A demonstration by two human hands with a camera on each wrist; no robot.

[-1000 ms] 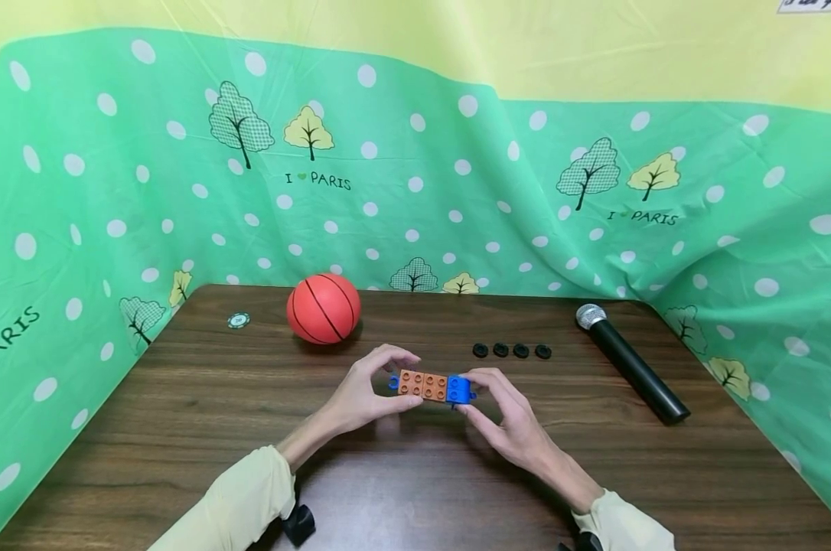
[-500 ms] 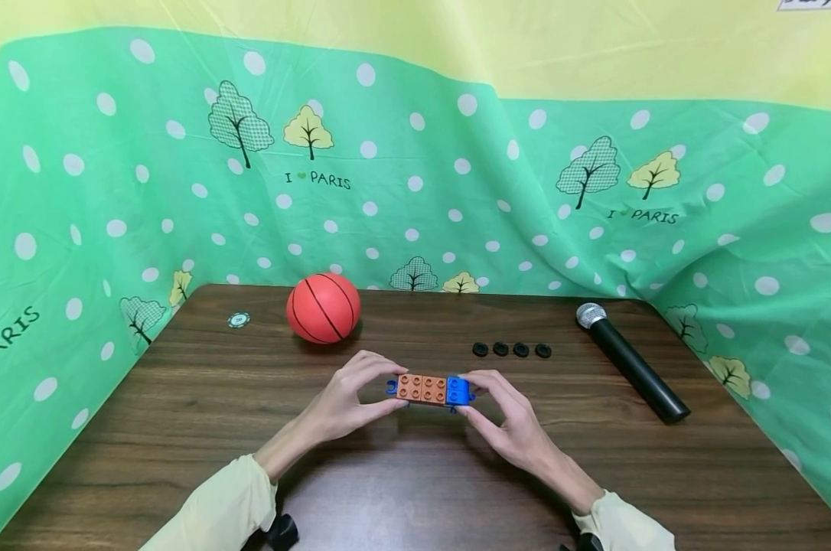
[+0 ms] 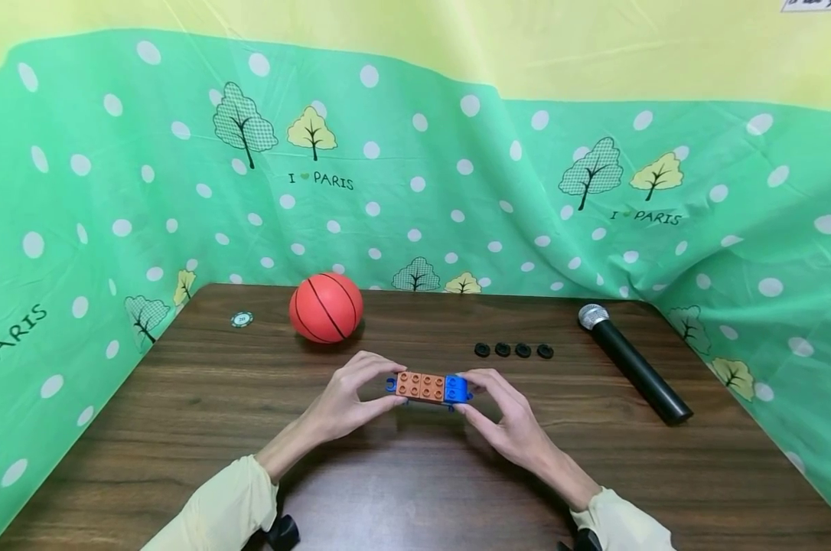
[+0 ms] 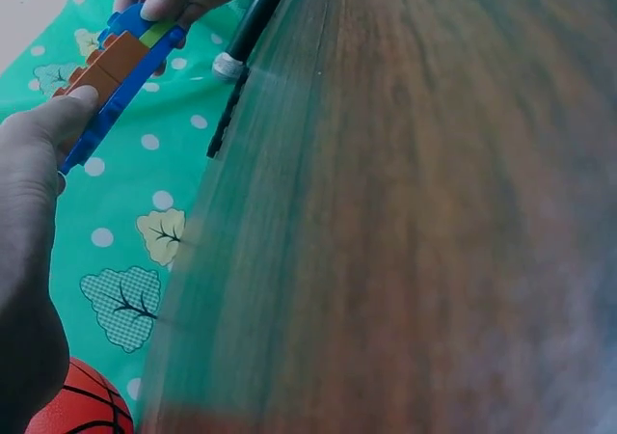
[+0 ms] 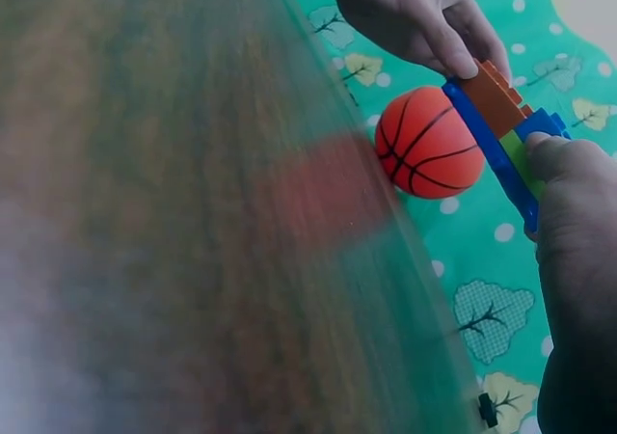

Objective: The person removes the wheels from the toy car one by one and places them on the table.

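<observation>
A toy train car built of blocks (image 3: 421, 386) is held above the table between both hands. Two orange bricks (image 5: 494, 96) and a blue brick (image 3: 456, 389) sit on its long blue base (image 4: 120, 111), which has a hook at the left end. Under the blue brick, a lime green brick (image 5: 521, 154) shows in the right wrist view. My left hand (image 3: 340, 402) pinches the orange end between thumb and fingers. At the other end, my right hand (image 3: 515, 428) pinches the blue brick's end the same way.
Behind the hands, a red toy basketball (image 3: 326, 308) sits near the table's back edge, with a poker chip (image 3: 242, 319) to its left. Several small black wheels (image 3: 523, 350) lie in a row. A black microphone (image 3: 636, 366) lies at the right. A green curtain (image 3: 415, 191) surrounds the table.
My left hand has drawn back to the left, and its fingertips now meet the orange end of the car. The right hand keeps its grip, and the car has barely moved.
</observation>
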